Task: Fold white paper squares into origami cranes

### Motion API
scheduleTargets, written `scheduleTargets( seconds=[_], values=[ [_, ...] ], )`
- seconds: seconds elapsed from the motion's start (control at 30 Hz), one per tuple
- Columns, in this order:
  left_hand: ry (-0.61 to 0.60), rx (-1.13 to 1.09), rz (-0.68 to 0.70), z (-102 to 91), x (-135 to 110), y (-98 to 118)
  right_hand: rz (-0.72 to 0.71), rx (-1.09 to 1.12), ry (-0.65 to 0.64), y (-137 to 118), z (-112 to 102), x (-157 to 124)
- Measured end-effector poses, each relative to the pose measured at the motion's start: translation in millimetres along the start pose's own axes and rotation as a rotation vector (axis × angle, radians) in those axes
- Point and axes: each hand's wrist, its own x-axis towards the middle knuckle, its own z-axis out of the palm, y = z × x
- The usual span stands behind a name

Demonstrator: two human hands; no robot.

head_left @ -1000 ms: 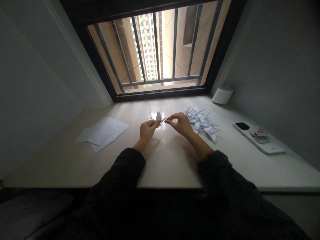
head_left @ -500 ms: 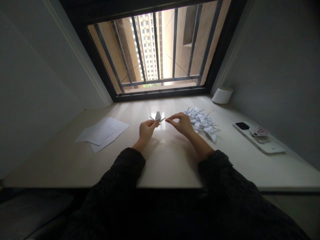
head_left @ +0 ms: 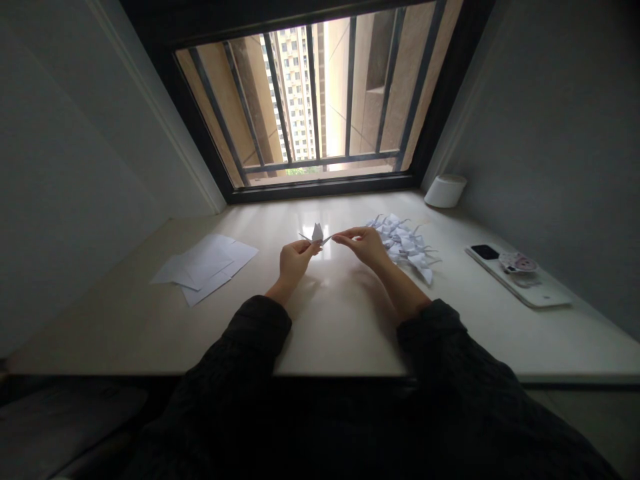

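Observation:
A small white folded paper crane is held just above the pale desk. My left hand pinches its underside from the left. My right hand pinches the thin point at its right end between thumb and fingertips. Both hands hover over the middle of the desk, with dark sleeves reaching back to me.
A heap of several finished white paper cranes lies right of my right hand. Loose white paper sheets lie at the left. A white phone with a round sticker lies at the right. A white cylinder stands by the barred window.
My right hand's fingers have shifted slightly on the crane's right point. The crane and my left hand stay almost where they were.

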Motion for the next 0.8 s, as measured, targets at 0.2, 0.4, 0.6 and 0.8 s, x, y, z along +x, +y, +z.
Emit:
scheduleTargets(
  seconds=[0.2, 0.4, 0.6, 0.8],
  values=[
    [0.002, -0.010, -0.012, 1.7, 0.0, 0.8, -0.049, -0.139, 0.039, 1.1, 3.7, -0.5],
    [-0.008, -0.018, -0.017, 2.7, -2.3, 4.0, -0.060, -0.164, 0.044, 2.6, 3.7, 0.2],
    [-0.001, -0.003, -0.011, 1.5, -0.9, 2.4, 0.032, 0.136, -0.001, 3.0, -0.3, 0.8],
    [-0.024, -0.009, -0.019, 2.1, -1.3, 2.6, 0.032, 0.167, 0.014, 5.9, 3.0, 1.9]
  ],
)
